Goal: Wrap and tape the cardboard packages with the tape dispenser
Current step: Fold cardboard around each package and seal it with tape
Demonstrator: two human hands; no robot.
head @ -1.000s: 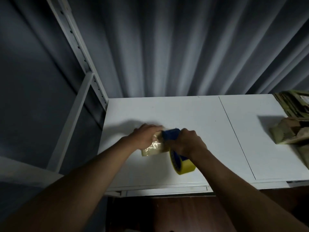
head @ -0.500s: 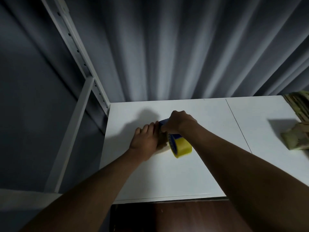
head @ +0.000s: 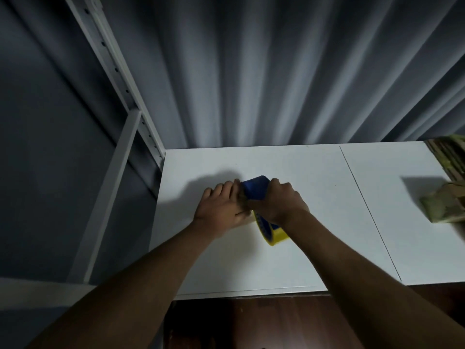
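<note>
While left hand (head: 221, 210) stays flat, dispenser (head: 256, 190) tilted back.

A person's two bare arms reach over a white desk (head: 289, 260) set against pleated grey curtains (head: 251, 71). The left hand (head: 221, 210) lies flat, fingers extended, covering a small package that is almost wholly hidden beneath it. The right hand (head: 279, 202) grips a blue tape dispenser (head: 254, 188) carrying a yellow tape roll (head: 273, 234), pressed against the left hand. Blurred wrapped cardboard packages (head: 445, 205) sit at the desk's right edge. A white metal shelf frame (head: 120, 137) stands beside the far left corner.
</note>
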